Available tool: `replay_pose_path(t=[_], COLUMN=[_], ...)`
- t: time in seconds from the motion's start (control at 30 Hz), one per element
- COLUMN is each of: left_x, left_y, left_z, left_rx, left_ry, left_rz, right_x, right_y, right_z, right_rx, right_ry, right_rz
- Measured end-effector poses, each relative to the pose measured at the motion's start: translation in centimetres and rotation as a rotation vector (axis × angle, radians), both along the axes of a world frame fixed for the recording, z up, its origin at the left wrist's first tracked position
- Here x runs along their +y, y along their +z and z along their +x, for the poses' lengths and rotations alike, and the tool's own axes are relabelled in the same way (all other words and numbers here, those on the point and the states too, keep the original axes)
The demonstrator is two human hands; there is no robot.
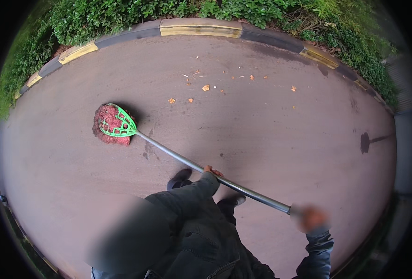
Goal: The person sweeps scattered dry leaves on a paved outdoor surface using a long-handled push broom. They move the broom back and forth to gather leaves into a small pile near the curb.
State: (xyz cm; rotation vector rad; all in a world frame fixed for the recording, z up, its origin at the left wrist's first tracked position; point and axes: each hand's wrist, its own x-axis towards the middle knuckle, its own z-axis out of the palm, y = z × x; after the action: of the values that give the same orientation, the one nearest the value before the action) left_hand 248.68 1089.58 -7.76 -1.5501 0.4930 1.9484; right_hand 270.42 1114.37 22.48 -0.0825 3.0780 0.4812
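Spreading wide on both sides of the mop, grey-brown pavement gives open room up to a curved curb in black and yellow at the far edge, with green bushes behind it. The mop's head rests on the ground left of centre, well apart from the curb; its green frame sits over matted red strands. Small orange leaves and pale scraps lie scattered between the pole and the curb, and a dark stain marks the pavement near the right edge.

From the head, the metal pole slants down to the right, passing in front of two dark shoes. The left arm reaches forward across the body, and the left hand is closed around the pole near its middle, fingers curled over it. The right arm is out to the side with the elbow low; the right hand is at the pole's near end, too blurred to tell how far its fingers close.
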Motion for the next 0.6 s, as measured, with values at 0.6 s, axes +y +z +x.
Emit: replay_pose_path(t=[0.6], left_x=[46.9], left_y=[9.0], left_z=[36.6], left_rx=[0.421], left_ry=[-1.345], left_rz=[0.101], right_x=[-5.1], right_y=[-0.5], right_z=[41.2], right_rx=[0.055], right_ry=[-1.558], right_rz=[-0.17])
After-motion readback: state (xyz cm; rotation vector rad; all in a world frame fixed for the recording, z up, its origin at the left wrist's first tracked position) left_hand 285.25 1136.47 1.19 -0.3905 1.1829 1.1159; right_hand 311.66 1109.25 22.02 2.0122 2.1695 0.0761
